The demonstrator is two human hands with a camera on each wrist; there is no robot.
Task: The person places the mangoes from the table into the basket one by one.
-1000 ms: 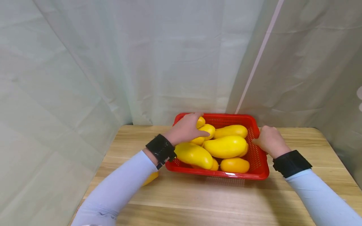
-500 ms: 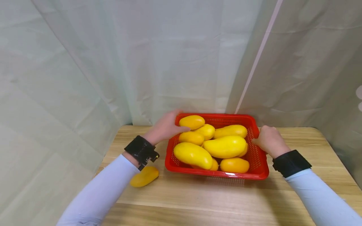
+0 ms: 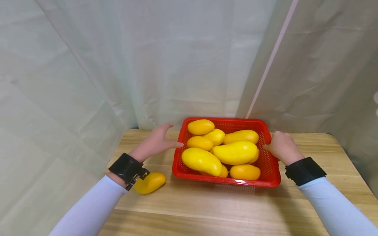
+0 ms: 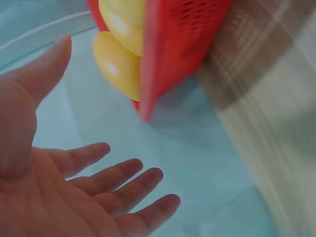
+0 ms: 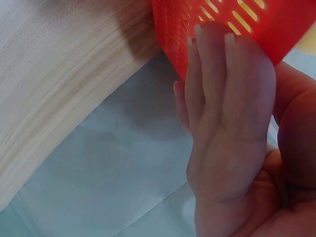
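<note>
A red perforated plastic basket (image 3: 225,180) filled with several yellow mangoes (image 3: 235,153) stands toward the back of the table. My right hand (image 3: 284,148) grips its right rim; in the right wrist view the fingers (image 5: 247,94) curl against the outside wall, thumb over the rim. Beside the basket's left wall is my left hand (image 3: 155,141), its fingers spread and nothing held. The head view shows that thumb overlapping the left rim; whether it touches cannot be told. On the table below my left wrist lies a loose mango (image 3: 154,182), partly covered by the wrist strap.
The wooden table (image 3: 224,209) extends in front of the basket and to both sides. A pale grey curtain (image 3: 192,65) hangs close behind the basket, and more sheeting stands along the left and right. Black straps with cameras sit on both wrists.
My left hand has let go of a mango at the basket's back left and moved left, out past the rim. The loose mango is now more exposed. My right hand stays on the rim.
</note>
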